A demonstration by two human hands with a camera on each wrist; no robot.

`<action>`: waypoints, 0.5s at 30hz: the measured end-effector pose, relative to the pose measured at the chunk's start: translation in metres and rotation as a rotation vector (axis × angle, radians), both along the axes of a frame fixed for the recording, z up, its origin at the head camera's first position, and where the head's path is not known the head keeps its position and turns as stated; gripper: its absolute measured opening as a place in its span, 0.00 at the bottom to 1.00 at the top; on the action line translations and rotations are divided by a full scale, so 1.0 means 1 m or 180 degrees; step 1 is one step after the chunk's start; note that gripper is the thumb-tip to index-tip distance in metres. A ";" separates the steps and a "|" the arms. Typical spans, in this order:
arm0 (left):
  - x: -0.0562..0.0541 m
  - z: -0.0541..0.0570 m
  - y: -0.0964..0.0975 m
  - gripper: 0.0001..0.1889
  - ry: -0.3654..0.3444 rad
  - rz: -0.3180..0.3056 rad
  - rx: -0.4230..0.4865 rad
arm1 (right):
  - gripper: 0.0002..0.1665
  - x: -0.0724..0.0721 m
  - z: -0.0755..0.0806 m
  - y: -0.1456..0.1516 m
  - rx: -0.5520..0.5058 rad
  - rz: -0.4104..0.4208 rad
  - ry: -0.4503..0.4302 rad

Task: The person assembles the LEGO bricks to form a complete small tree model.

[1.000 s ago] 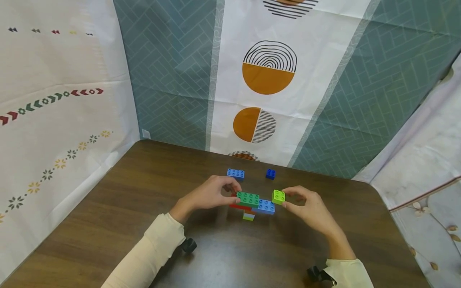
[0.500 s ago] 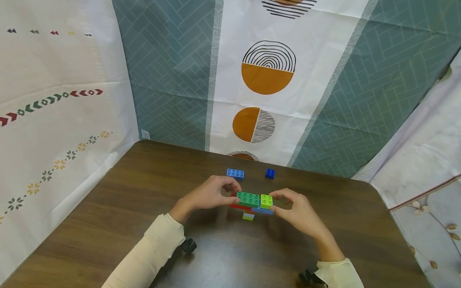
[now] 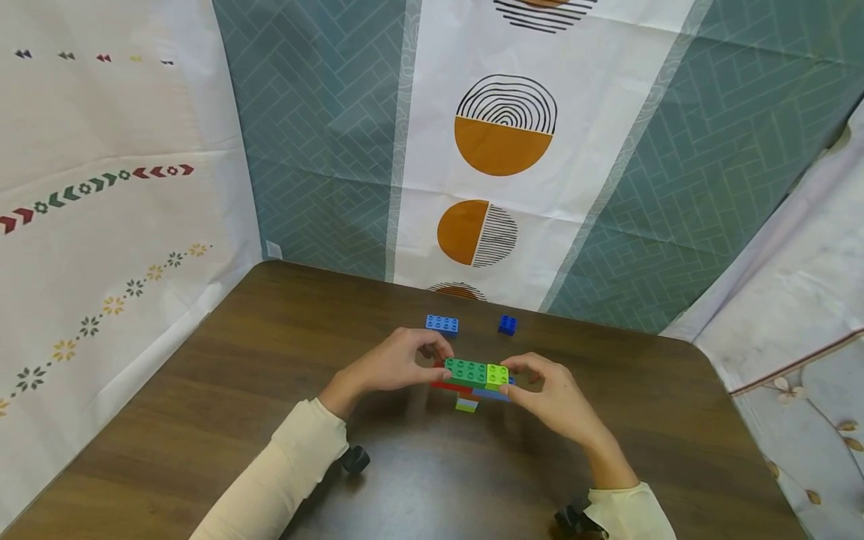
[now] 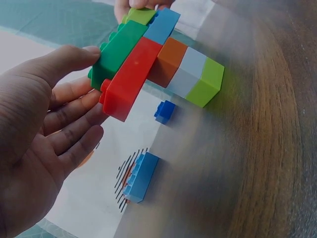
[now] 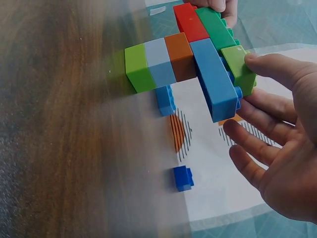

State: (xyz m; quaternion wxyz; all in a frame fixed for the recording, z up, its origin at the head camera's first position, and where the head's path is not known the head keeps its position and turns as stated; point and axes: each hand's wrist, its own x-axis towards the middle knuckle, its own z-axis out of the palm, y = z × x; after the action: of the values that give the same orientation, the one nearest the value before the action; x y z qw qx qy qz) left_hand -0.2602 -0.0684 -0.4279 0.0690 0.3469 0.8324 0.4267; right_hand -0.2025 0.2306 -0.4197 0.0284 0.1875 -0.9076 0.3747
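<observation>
While right hand (image 3: 556, 394) pinches lime brick (image 3: 497, 376), round studs (image 3: 493, 368) protrude.

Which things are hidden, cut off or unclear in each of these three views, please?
Head view: most of the red brick, covered by the green brick and the left hand.
Head view: the left sleeve, cut off by the bottom edge.
Left wrist view: most of the right hand, cut off by the top edge and behind the bricks.
Right wrist view: most of the left hand, cut off by the top edge.
</observation>
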 end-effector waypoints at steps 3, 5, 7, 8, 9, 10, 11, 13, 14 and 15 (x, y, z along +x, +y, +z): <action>0.000 -0.001 0.001 0.12 -0.0001 0.0003 -0.0002 | 0.18 0.000 -0.001 0.000 -0.0021 -0.0008 0.0003; 0.000 -0.001 0.001 0.12 0.0007 0.0013 -0.0009 | 0.17 0.000 0.000 0.000 -0.0027 -0.0009 0.0015; 0.000 -0.001 0.001 0.12 0.0010 0.0021 -0.0005 | 0.18 0.000 0.000 0.000 -0.0029 -0.0017 0.0021; 0.000 -0.002 0.002 0.12 0.0009 0.0020 -0.0003 | 0.18 0.000 0.000 0.000 -0.0022 -0.0021 0.0032; 0.000 -0.002 0.002 0.12 0.0009 0.0018 0.0002 | 0.18 0.000 0.000 -0.001 -0.0009 -0.0027 0.0033; 0.000 -0.001 0.002 0.12 0.0007 0.0016 0.0005 | 0.18 0.000 -0.001 -0.001 0.0009 -0.0032 0.0039; 0.000 -0.001 0.002 0.12 0.0002 0.0012 0.0012 | 0.18 0.000 -0.001 -0.001 0.0025 -0.0037 0.0045; 0.000 0.000 0.002 0.12 -0.0007 0.0018 0.0012 | 0.18 0.000 -0.001 -0.001 0.0058 -0.0039 0.0058; 0.001 0.000 0.001 0.12 -0.0009 0.0022 0.0018 | 0.18 0.000 -0.001 -0.002 0.0066 -0.0037 0.0069; 0.001 0.001 0.001 0.12 -0.0012 0.0027 0.0024 | 0.18 0.000 -0.002 -0.002 0.0066 -0.0032 0.0068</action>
State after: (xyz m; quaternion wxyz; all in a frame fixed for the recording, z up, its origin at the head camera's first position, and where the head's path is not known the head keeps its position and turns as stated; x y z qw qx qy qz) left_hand -0.2594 -0.0678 -0.4273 0.0675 0.3428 0.8321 0.4308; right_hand -0.2030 0.2285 -0.4213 0.0380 0.1873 -0.9120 0.3631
